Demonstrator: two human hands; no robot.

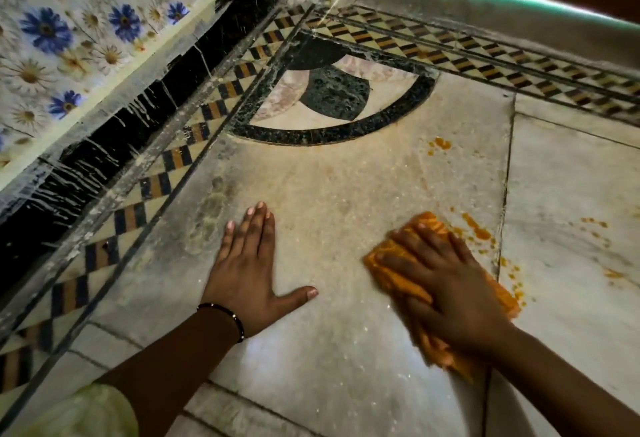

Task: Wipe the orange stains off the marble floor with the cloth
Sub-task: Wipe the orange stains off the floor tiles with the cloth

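An orange cloth lies flat on the pale marble floor, and my right hand presses down on it with the fingers spread. My left hand rests flat on the bare marble to the left of the cloth, fingers straight and thumb out. Orange stains streak the floor just beyond the cloth's far right edge. Further drops lie at the cloth's right side. A small orange blotch sits farther off, and fainter specks mark the slab to the right.
A black semicircular inlay fills the floor's corner ahead. Checkered border strips run along the left and far sides. A flower-patterned wall with a black skirting rises on the left.
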